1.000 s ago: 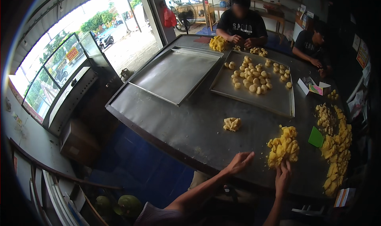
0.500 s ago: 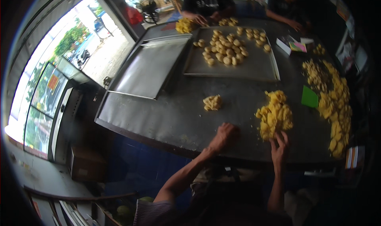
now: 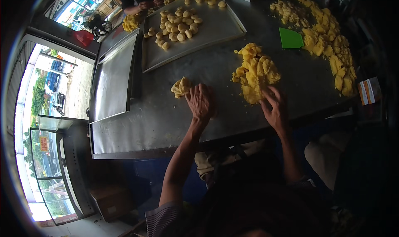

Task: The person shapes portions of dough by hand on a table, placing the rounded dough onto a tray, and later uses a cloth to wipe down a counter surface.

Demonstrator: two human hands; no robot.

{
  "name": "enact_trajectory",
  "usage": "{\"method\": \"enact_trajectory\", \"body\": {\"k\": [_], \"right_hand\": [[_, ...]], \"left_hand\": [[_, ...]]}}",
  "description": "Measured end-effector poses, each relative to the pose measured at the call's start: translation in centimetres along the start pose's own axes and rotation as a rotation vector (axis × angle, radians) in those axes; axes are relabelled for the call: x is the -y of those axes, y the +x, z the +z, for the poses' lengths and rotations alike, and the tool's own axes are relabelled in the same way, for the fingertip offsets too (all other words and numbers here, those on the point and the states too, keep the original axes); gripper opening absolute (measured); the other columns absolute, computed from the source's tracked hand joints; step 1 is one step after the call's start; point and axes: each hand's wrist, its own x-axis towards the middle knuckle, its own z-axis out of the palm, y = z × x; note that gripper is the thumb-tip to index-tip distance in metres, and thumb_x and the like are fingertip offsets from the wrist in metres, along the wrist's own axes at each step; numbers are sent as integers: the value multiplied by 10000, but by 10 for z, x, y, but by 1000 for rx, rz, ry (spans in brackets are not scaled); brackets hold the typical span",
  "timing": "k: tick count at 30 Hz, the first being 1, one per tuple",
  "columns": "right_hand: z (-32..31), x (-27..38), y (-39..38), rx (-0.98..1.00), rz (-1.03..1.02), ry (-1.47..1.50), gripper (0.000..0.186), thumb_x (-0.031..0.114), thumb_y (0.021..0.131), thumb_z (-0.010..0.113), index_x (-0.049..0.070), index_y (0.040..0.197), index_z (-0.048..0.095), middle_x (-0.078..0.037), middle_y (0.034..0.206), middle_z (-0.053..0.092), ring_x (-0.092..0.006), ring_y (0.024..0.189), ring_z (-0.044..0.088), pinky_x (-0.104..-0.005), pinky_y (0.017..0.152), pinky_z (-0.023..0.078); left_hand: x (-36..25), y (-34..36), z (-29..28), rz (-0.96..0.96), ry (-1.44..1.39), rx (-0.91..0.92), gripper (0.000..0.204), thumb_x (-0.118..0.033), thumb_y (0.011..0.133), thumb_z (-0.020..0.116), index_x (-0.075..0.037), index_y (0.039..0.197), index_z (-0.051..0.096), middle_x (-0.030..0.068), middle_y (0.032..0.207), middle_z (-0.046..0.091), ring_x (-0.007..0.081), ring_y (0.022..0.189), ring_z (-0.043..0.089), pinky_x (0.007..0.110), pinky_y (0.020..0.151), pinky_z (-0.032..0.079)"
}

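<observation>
My left hand reaches over the metal table, its fingers extended and their tips at the right edge of a small pale lump of dough. My right hand is at the near edge of a heap of yellow, soft dough-like pieces. Its fingers are apart and touch the heap's lower right side; I see nothing held in them. Crumbs lie around the heap.
A metal tray with many round dough balls stands beyond my hands. To its left lies another metal tray. At right are a green scraper and a long band of yellow pieces. A co-worker's hands work at the far edge.
My view has turned and shifted, so the table appears moved. My left hand has gone forward to the pale dough lump, its fingers now stretched out. The right hand stays at the yellow heap.
</observation>
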Motion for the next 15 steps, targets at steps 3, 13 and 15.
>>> {"method": "enact_trajectory", "body": {"k": [3, 13, 15], "right_hand": [[-1, 3, 2, -19, -10, 71, 451, 180, 801, 725, 66, 1220, 604, -165, 1318, 469, -342, 1197, 467, -424, 985, 397], [5, 8, 0, 31, 78, -85, 511, 160, 783, 741, 89, 1262, 578, -180, 1316, 421, -363, 1186, 433, -443, 967, 412], [9, 7, 2, 1, 75, -125, 460, 127, 772, 737, 63, 1210, 612, -178, 1239, 474, -355, 1133, 467, -431, 939, 431]], "left_hand": [[10, -6, 9, -246, -165, 46, 222, -246, 941, 443, -48, 935, 544, 139, 946, 562, 306, 979, 516, 463, 845, 334], [10, 1, -78, -66, -560, 208, 455, 26, 866, 517, -78, 1309, 503, 143, 1124, 606, 312, 989, 610, 387, 849, 512], [39, 39, -68, -37, -425, -46, 452, 25, 849, 532, -68, 1291, 512, 165, 1156, 617, 326, 1011, 599, 416, 878, 491]]}}
